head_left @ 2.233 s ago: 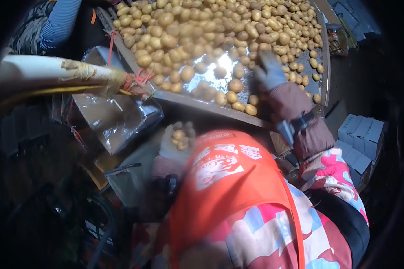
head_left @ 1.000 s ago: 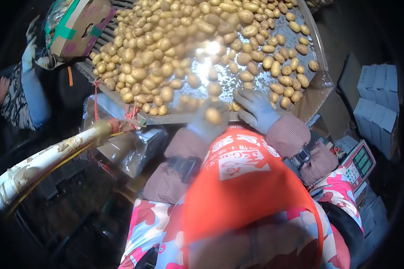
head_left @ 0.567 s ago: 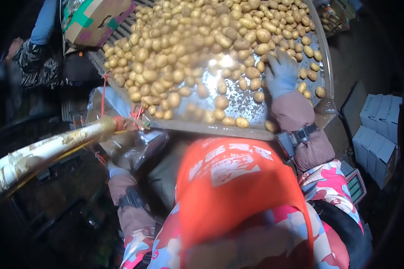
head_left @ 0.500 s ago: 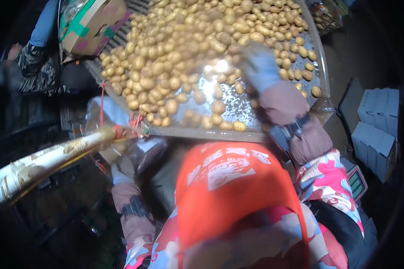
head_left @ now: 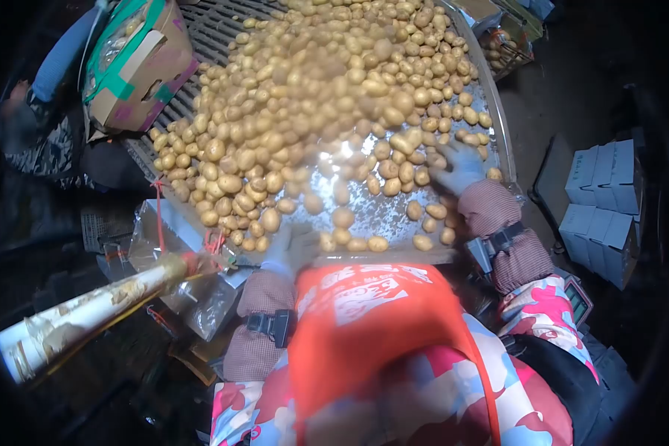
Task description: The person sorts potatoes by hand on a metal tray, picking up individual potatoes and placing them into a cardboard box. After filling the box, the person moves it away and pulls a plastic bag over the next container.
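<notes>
Round, yellow-brown potatoes (head_left: pixel 405 68) lie heaped across the upper middle of the frame, on a broad grey metal table (head_left: pixel 385 220) with a raised rim. The heap thins out toward the lower edge, where single potatoes sit apart on the bare, speckled metal and sunlight glares off it. The worker leaning over in front of me wears a bright orange-red apron (head_left: pixel 372 334) with white printing, above pink, white and blue patterned clothing.

The pale grey gloved right hand (head_left: pixel 459 166) is right of centre, its fingers parted and reaching in over the potatoes near the table's right side. The grey gloved left hand (head_left: pixel 293 247) is at the table's near rim, just left of the apron's top, close to a short row of loose potatoes. It's blurred and shaded from here, so I can't tell whether it grips anything.

In the upper left, a brown cardboard box (head_left: pixel 152 78) with green tape stands tilted beside the dark slatted grating (head_left: pixel 204 30). Next to it is a co-worker's blue sleeve (head_left: pixel 59 63). A scuffed white pole (head_left: pixel 89 316) slants in from the lower left toward pink-red string (head_left: pixel 213 242) tied at the table's corner. White cartons (head_left: pixel 600 177) are stacked at far right.
</notes>
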A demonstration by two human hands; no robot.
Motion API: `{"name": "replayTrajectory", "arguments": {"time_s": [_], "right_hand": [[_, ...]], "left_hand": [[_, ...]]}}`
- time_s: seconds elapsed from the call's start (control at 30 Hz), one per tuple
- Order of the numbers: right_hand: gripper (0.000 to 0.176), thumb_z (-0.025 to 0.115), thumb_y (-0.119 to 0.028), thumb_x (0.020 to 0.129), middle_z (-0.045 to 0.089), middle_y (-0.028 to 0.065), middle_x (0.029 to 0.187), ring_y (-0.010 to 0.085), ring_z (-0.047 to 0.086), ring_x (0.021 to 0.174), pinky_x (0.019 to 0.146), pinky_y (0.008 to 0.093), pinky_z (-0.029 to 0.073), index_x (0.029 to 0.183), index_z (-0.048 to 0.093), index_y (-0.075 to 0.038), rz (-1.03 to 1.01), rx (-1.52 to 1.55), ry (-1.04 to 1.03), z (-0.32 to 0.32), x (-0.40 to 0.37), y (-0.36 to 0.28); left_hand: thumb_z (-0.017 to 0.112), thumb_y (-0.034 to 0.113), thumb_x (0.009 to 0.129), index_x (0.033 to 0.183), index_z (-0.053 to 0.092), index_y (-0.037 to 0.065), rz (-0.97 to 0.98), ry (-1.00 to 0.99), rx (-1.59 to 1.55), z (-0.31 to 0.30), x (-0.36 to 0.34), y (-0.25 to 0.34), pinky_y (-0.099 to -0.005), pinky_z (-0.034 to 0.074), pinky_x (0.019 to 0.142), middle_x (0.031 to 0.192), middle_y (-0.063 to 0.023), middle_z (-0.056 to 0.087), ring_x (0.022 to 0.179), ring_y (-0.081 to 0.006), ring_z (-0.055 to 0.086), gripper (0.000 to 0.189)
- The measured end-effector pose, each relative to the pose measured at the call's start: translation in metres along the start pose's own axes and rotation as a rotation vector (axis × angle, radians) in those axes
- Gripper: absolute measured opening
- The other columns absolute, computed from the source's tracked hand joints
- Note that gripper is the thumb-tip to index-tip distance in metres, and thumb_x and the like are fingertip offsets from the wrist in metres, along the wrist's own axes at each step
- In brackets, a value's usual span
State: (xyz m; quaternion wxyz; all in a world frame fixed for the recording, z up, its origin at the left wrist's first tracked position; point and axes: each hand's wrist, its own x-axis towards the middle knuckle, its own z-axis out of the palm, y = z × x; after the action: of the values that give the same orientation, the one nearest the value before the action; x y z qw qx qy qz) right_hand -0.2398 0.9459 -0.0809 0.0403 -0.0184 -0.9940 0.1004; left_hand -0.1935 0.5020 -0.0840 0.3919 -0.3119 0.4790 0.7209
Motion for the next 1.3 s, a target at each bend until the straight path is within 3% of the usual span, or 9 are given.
{"name": "replayTrajectory", "arguments": {"time_s": [0.17, 0.23, 0.47, 0.63, 0.8, 0.87, 0.97, 1.13, 1.3], "right_hand": [[0.046, 0.070, -0.033, 0.088, 0.064, 0.0194, 0.126, 0.0361, 0.061, 0.117, 0.102, 0.0424, 0.048, 0.129, 0.064, -0.012, -0.031, 0.079, 0.196, 0.008, 0.097, 0.060], [0.046, 0.067, -0.036, 0.090, 0.064, 0.0191, 0.127, 0.0359, 0.061, 0.117, 0.102, 0.0417, 0.048, 0.128, 0.065, -0.012, -0.019, 0.360, -0.009, -0.008, 0.135, 0.022], [0.042, 0.071, -0.030, 0.079, 0.068, 0.0141, 0.100, 0.0337, 0.065, 0.097, 0.084, 0.0469, 0.051, 0.116, 0.067, -0.012, 0.018, -0.111, -0.172, 0.024, 0.123, -0.066], [0.045, 0.074, -0.022, 0.076, 0.067, 0.0147, 0.099, 0.0360, 0.064, 0.097, 0.086, 0.0480, 0.050, 0.118, 0.066, -0.008, -0.047, 0.605, -0.026, -0.018, 0.056, -0.099], [0.044, 0.070, -0.023, 0.084, 0.068, 0.0190, 0.112, 0.0381, 0.064, 0.104, 0.093, 0.0457, 0.050, 0.123, 0.064, -0.005, -0.493, 0.407, -0.330, 0.017, 0.078, -0.094], [0.049, 0.069, -0.032, 0.086, 0.064, 0.0211, 0.123, 0.0376, 0.060, 0.116, 0.100, 0.0440, 0.048, 0.128, 0.062, -0.007, 0.136, 0.658, -0.118, -0.012, 0.141, -0.038], [0.067, 0.068, -0.049, 0.087, 0.054, 0.0246, 0.141, 0.0402, 0.053, 0.130, 0.109, 0.0444, 0.043, 0.141, 0.055, -0.012, 0.318, 0.202, 0.122, 0.009, 0.228, 0.107], [0.079, 0.064, -0.060, 0.084, 0.025, 0.0246, 0.161, 0.0460, 0.037, 0.142, 0.116, 0.0517, 0.033, 0.150, 0.047, -0.020, 0.458, 0.096, -0.004, 0.036, 0.178, 0.085], [0.064, 0.065, -0.040, 0.083, 0.033, 0.0243, 0.155, 0.0419, 0.034, 0.143, 0.114, 0.0588, 0.030, 0.144, 0.054, -0.024, 0.086, -0.026, -0.029, 0.059, 0.065, 0.008]], "left_hand": [[0.040, 0.041, 0.106, 0.136, 0.052, 0.001, -0.090, 0.152, -0.101, 0.016, 0.004, 0.010, -0.0404, 0.048, 0.096, 0.130, -0.0174, 0.062, 0.115, -0.0309, 0.059, 0.052], [0.041, 0.042, 0.105, 0.136, 0.052, 0.001, -0.092, 0.167, -0.141, 0.023, 0.002, 0.015, -0.0410, 0.049, 0.094, 0.130, -0.0172, 0.062, 0.116, -0.0305, 0.059, 0.052], [0.046, 0.046, 0.103, 0.135, 0.054, 0.002, -0.080, 0.062, -0.233, 0.061, -0.012, 0.029, -0.0432, 0.052, 0.088, 0.131, -0.0165, 0.061, 0.116, -0.0291, 0.060, 0.055], [0.050, 0.049, 0.102, 0.134, 0.055, 0.003, -0.112, -0.062, -0.344, 0.113, -0.014, 0.033, -0.0448, 0.055, 0.083, 0.132, -0.0161, 0.061, 0.117, -0.0281, 0.060, 0.057], [0.050, 0.046, 0.101, 0.133, 0.055, 0.003, -0.108, -0.065, -0.390, 0.109, 0.014, 0.023, -0.0437, 0.053, 0.085, 0.130, -0.0149, 0.061, 0.117, -0.0267, 0.060, 0.054], [0.050, 0.045, 0.101, 0.132, 0.055, 0.003, -0.102, -0.047, -0.393, 0.100, 0.014, 0.021, -0.0430, 0.052, 0.086, 0.129, -0.0143, 0.061, 0.116, -0.0260, 0.059, 0.052], [0.050, 0.042, 0.101, 0.132, 0.055, 0.004, -0.094, -0.006, -0.376, 0.087, 0.002, 0.018, -0.0419, 0.051, 0.088, 0.128, -0.0135, 0.061, 0.116, -0.0251, 0.059, 0.049], [0.051, 0.037, 0.100, 0.131, 0.055, 0.004, -0.063, 0.020, -0.314, 0.072, -0.005, 0.013, -0.0401, 0.049, 0.091, 0.126, -0.0121, 0.060, 0.116, -0.0235, 0.058, 0.045], [0.051, 0.033, 0.100, 0.130, 0.055, 0.005, -0.014, -0.047, -0.215, 0.061, 0.000, 0.010, -0.0383, 0.047, 0.094, 0.123, -0.0107, 0.060, 0.115, -0.0219, 0.057, 0.041]]}}
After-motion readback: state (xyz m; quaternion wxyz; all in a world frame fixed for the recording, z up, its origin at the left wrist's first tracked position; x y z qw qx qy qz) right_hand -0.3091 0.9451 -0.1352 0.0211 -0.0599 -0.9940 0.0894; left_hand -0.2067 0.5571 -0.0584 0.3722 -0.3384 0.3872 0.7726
